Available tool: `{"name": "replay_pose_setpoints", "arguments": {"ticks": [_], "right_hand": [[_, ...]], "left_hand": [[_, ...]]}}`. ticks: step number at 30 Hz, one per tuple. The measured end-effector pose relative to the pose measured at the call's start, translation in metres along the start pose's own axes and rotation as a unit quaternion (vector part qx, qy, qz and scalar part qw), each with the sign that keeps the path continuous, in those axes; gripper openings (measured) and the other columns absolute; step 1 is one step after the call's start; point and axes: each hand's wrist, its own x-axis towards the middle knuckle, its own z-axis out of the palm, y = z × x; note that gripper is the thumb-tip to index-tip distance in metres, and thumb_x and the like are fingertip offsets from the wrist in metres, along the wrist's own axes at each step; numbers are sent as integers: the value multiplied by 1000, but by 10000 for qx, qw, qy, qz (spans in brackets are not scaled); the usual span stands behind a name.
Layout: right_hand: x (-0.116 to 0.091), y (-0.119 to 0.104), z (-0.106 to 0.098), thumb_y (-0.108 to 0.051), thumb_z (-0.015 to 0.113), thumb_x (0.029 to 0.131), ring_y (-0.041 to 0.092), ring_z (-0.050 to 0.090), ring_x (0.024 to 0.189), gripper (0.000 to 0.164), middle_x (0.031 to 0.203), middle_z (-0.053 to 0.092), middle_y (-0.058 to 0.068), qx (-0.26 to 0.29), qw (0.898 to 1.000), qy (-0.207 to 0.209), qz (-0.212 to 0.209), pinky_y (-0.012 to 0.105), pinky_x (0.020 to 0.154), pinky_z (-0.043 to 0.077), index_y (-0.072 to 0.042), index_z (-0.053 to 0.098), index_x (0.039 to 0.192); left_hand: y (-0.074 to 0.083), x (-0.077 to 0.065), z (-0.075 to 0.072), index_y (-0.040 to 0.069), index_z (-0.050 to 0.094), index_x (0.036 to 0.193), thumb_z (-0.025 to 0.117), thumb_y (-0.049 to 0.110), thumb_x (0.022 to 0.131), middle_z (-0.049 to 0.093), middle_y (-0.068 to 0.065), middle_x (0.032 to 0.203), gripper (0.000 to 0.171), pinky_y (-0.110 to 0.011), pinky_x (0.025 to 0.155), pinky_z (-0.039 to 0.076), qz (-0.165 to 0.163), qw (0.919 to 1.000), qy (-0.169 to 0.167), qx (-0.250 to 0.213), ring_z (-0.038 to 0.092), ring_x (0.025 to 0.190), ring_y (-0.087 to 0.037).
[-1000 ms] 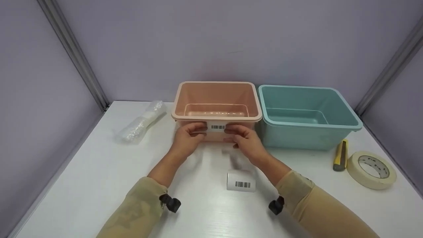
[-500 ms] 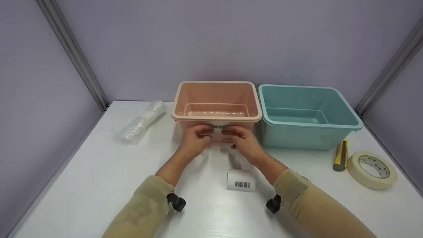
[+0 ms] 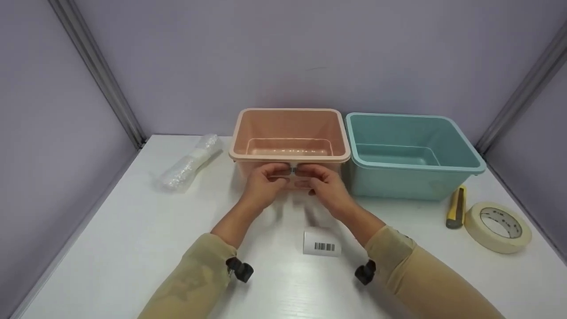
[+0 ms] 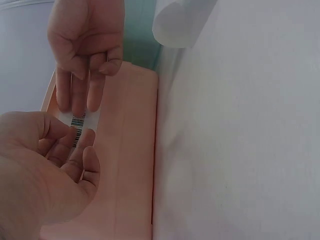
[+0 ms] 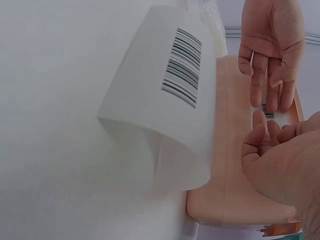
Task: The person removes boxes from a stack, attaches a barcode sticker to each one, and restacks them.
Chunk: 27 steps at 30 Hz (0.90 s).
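Across the front wall of the peach bin (image 3: pixel 290 158), just below its rim, a white barcode label (image 4: pixel 77 125) lies under the straightened fingers of the left hand (image 3: pixel 262 184) and right hand (image 3: pixel 327 188), neither gripping, and steady outward strokes from its middle should best prevent creases

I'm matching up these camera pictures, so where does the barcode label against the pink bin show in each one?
Head: label near the center, between left hand and right hand, mostly covered.
Left wrist: label at left, about mid-height, partly covered.
Right wrist: label at right, about mid-height, partly covered.
Shared landmark: the pink bin behind it.
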Motion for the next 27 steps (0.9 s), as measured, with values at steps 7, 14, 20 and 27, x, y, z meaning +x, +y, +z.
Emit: {"name": "replay_pose_setpoints", "arguments": {"ticks": [7,14,20,27], "right_hand": [[2,4,0,5,45,105,24,74,108,38,134,71,17,72,9999,-14,-84,41,83,49,2,65,138],[-2,8,-10,5,45,103,25,75,105,38,132,71,18,38,9996,170,-237,38,81,50,2,67,135],[-2,10,-6,5,45,104,30,72,113,40,133,70,18,-171,9997,-124,-131,41,84,49,2,66,138],[1,14,-1,5,45,104,30,71,115,42,136,69,18,-279,9992,-290,88,39,83,48,2,64,141]], "left_hand": [[-3,3,0,-7,75,116,66,-10,90,76,-17,114,27,-35,96,56,39,9999,92,-90,71,112,-30],[-4,-1,-9,-3,75,116,67,-9,91,75,-12,117,28,-32,96,57,-187,9986,503,-2,69,114,-25],[-10,-4,-6,-5,75,114,68,-8,90,75,-14,114,25,-35,96,56,-143,9992,359,63,70,112,-27],[-15,-2,-5,-4,75,116,68,-6,91,76,-15,116,25,-41,100,55,-231,9990,228,310,70,114,-28]]}}
